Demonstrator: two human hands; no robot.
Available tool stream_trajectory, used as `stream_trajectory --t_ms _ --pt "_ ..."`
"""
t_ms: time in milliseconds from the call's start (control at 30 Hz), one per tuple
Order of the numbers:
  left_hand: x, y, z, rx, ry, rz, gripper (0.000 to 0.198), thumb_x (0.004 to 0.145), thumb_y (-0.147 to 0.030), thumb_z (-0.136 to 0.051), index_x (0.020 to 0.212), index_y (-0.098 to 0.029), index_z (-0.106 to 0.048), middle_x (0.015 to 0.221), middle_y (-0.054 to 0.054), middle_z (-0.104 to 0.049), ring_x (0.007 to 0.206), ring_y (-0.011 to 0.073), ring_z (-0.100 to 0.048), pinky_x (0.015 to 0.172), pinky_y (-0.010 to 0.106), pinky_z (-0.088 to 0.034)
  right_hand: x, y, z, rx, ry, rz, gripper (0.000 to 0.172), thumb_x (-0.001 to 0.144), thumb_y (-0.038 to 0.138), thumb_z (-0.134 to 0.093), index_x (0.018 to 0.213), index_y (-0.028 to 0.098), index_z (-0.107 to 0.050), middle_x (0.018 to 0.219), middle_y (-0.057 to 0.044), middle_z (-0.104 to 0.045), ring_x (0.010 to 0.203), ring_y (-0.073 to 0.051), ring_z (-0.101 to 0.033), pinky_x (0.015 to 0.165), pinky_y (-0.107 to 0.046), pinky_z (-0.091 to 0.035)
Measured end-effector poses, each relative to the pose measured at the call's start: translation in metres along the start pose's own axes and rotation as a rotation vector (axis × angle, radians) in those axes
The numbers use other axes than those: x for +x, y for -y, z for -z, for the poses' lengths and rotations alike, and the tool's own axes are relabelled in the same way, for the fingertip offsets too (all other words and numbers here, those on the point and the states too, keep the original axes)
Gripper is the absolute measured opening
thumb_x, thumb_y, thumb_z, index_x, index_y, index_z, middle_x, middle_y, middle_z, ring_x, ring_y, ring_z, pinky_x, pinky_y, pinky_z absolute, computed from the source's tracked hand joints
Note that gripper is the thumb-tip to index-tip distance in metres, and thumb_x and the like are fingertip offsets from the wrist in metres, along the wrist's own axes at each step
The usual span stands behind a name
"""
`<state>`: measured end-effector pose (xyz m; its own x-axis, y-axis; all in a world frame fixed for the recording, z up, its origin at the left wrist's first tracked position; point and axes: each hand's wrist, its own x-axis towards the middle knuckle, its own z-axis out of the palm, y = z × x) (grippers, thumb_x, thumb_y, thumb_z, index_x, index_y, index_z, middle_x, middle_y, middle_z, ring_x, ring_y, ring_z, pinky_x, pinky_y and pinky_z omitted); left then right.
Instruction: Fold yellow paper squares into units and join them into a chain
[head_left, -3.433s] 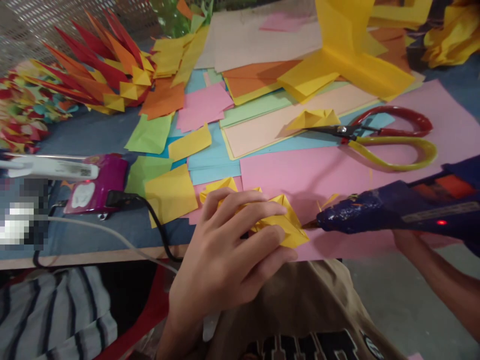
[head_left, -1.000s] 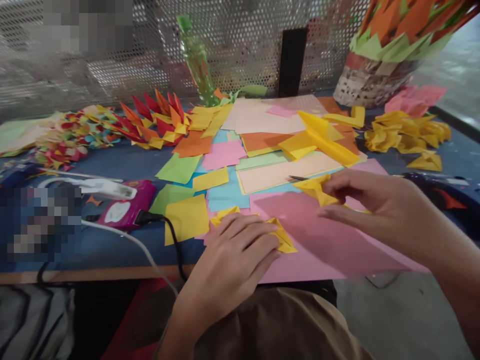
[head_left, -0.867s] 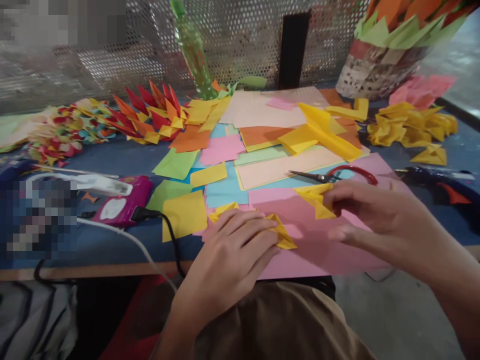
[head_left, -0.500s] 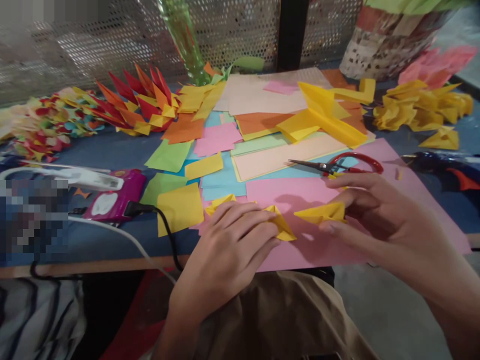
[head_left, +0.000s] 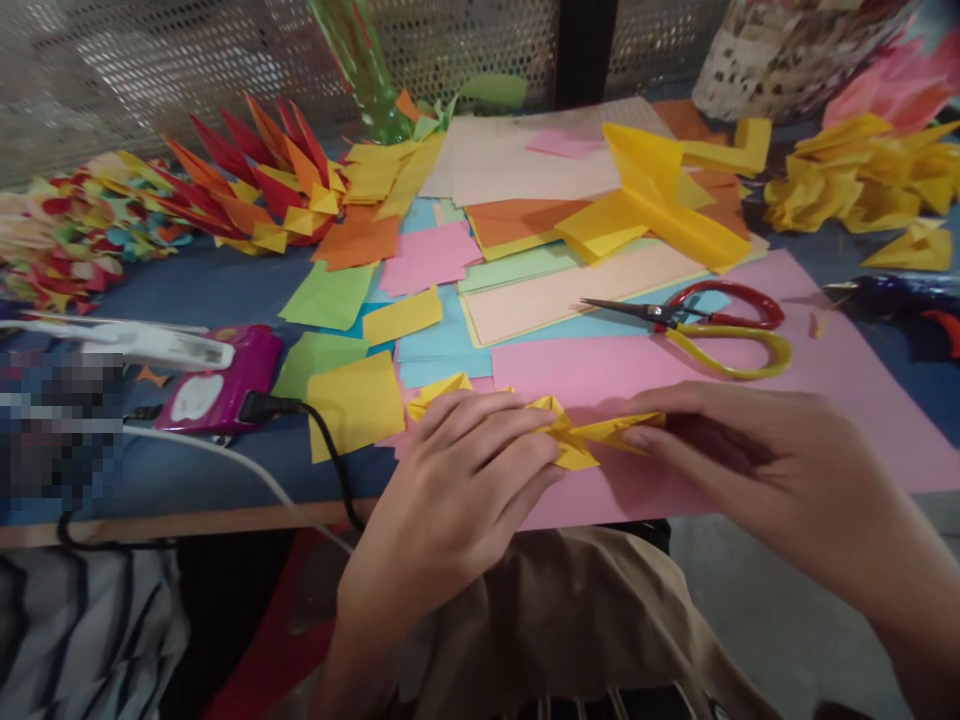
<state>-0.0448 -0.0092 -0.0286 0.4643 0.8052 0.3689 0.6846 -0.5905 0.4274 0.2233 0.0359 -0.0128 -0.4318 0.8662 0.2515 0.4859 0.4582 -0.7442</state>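
My left hand [head_left: 465, 480] curls over a row of folded yellow origami pieces [head_left: 441, 393] above the pink sheet [head_left: 615, 370]. Part of that row is hidden beneath its fingers. Between the thumb and fingers of my right hand [head_left: 757, 450] is a single folded yellow paper piece [head_left: 619, 428]. Its pointed end meets the right end of the row; whether it sits inside a fold, I cannot tell. Scissors [head_left: 664, 315] with one red and one yellow handle lie partly open just beyond my right hand.
Coloured paper squares and strips [head_left: 435, 255] cover the table's middle. A red and orange origami piece [head_left: 277, 180] stands at the back left. A purple power adapter [head_left: 225, 385] with cables lies on the left. Folded yellow pieces [head_left: 847, 185] are heaped at the right, near a blue tool [head_left: 900, 297].
My right hand has moved left and brought its yellow piece against the row's right end. The scissors' yellow handle is now uncovered. My left hand stays almost where it was.
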Motion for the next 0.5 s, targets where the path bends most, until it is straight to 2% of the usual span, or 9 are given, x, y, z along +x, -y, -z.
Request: stream_trajectory --t_ms 200,300,400,500 --pt "0.001 -0.002 -0.001 0.009 -0.026 -0.005 0.007 0.112 -0.024 -0.067 0.117 -0.022 -0.071 0.131 0.000 -0.081 0.132 0.0227 -0.071 0.124 0.043 -0.043 -0.001 -0.004 -0.006 -0.135 0.023 0.115 0.015 0.109 0.033 -0.064 0.118 0.028 -0.076 0.111 0.007 -0.081 0.091 -0.007 -0.077 0.085 -0.014 -0.061" --pt "0.001 -0.003 -0.001 0.018 -0.040 -0.015 0.008 0.111 -0.023 -0.067 0.118 -0.020 -0.070 0.129 0.002 -0.081 0.129 0.0222 -0.072 0.123 0.042 -0.044 0.002 -0.003 -0.008 -0.130 0.040 0.154 0.017 0.110 0.030 -0.062 0.120 0.028 -0.075 0.115 0.006 -0.080 0.094 -0.008 -0.077 0.086 -0.016 -0.061" --pt "0.002 -0.004 -0.001 0.012 -0.037 -0.008 0.007 0.111 -0.022 -0.067 0.117 -0.020 -0.070 0.129 0.002 -0.080 0.124 0.0216 -0.073 0.120 0.042 -0.046 0.004 -0.001 -0.012 -0.106 0.051 0.148 0.017 0.109 0.028 -0.062 0.120 0.028 -0.075 0.116 0.005 -0.080 0.097 -0.009 -0.077 0.086 -0.019 -0.061" --pt "0.003 -0.007 -0.002 0.006 -0.041 0.015 0.005 0.112 -0.022 -0.066 0.114 -0.020 -0.069 0.129 0.002 -0.080 0.120 0.0210 -0.073 0.114 0.041 -0.049 0.005 0.001 -0.014 -0.102 0.046 0.119 0.014 0.108 0.029 -0.064 0.116 0.028 -0.076 0.111 0.006 -0.080 0.091 -0.008 -0.076 0.082 -0.018 -0.060"
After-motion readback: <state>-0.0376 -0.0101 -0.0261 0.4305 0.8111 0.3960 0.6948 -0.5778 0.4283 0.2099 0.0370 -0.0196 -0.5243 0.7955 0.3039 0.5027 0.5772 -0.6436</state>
